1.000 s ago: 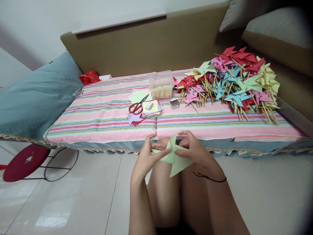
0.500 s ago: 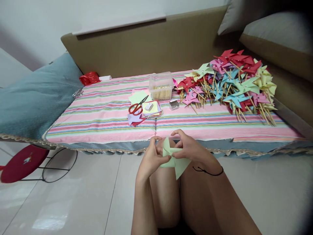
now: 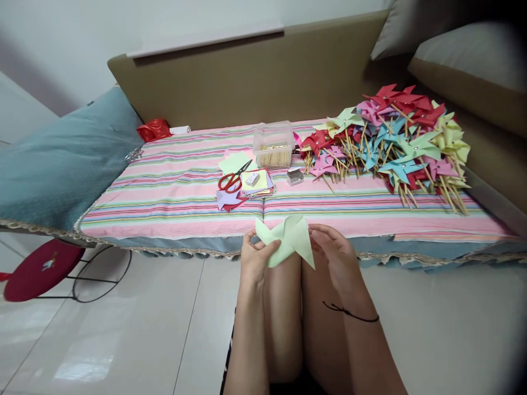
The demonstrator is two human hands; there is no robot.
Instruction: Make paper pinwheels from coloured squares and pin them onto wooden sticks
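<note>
My left hand point(image 3: 256, 258) pinches a pale green paper pinwheel point(image 3: 292, 236) at its left side, thumb on top, above my knees. The blades are folded towards the middle, and no stick shows on it. Beside the right-hand blade is my right hand point(image 3: 335, 252), its fingers stretched out and loosely apart. Whether its fingertips touch the paper's edge I cannot tell. On the striped cover in front lie red-handled scissors point(image 3: 231, 181), a stack of coloured paper squares point(image 3: 259, 189) with a small box point(image 3: 252, 179) on it, and a purple cut paper point(image 3: 226, 200).
A clear plastic tub point(image 3: 272, 131) holds thin wooden sticks. A small open box point(image 3: 295, 176) stands in front of it. Finished pinwheels point(image 3: 395, 142) are heaped at the right. A red bag point(image 3: 153, 130) lies at the back left; a red stool point(image 3: 43, 270) stands on the floor.
The pinwheel has been raised and turned in my left hand, towards the sofa's edge. My right hand has let go of its middle and moved to the right with its fingers straightened.
</note>
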